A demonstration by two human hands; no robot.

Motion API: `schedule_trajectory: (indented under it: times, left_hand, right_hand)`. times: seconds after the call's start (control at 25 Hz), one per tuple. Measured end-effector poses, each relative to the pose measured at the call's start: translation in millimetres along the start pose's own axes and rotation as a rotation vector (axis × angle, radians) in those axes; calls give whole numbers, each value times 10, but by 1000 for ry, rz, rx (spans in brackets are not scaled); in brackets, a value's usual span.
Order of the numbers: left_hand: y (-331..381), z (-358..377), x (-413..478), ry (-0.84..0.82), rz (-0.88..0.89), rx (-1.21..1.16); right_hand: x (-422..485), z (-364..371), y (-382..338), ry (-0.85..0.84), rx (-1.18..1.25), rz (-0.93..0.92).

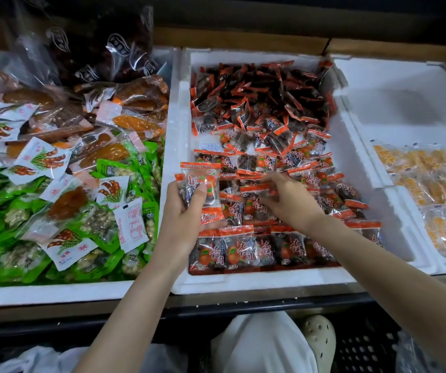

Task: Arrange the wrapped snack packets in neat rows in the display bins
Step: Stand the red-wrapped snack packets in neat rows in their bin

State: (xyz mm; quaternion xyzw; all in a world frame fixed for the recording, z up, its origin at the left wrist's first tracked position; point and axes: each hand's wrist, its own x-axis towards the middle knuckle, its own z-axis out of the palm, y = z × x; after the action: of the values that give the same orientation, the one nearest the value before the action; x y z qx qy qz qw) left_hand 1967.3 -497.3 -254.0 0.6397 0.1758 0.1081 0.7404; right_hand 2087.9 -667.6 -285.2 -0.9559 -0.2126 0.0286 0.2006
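Red packets in middle bin: neat overlapping rows at front, loose heap at back. Left hand grips small stack of same packets upright, thumb across front, over bin's front-left part. Right hand palm down over middle rows, fingers curled onto packet; blurred, grip unclear. Left bin: mixed green and white packets. Right bin: yellow packets.
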Motion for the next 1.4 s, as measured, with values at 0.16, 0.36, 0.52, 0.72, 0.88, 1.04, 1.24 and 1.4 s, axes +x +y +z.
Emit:
schedule_trajectory:
  times: [0.16,0.36,0.52,0.72,0.88,1.04,1.24,1.4]
  left_hand:
    - [-85,-25,-16,-107,-2,67]
    - [-246,43,-117,-292,30,273]
    - [-343,111,-233,-266,7,204]
    - [-365,143,-355,-175,-84,98]
    - [-361,150,-415,-148,-5,126]
    - [-340,75,-444,-77,-22,127]
    - [-271,16,-548,-85,-49,111]
    - [-271,-51,-565,-55,2,195]
  right_hand:
    - [-215,-159,-191,77,284,-76]
    - [-608,-251,-366,-179,742,-36]
    - [-743,-366,-234,-154,797,102]
    - [-850,-488,-162,48,857,81]
    - [-880,-427,-133,99,982,212]
    - [-860,-129,-42,90,745,324]
    - [-835,47,-60,5,161,173]
    - [-753,-28,-154,-235,130,161]
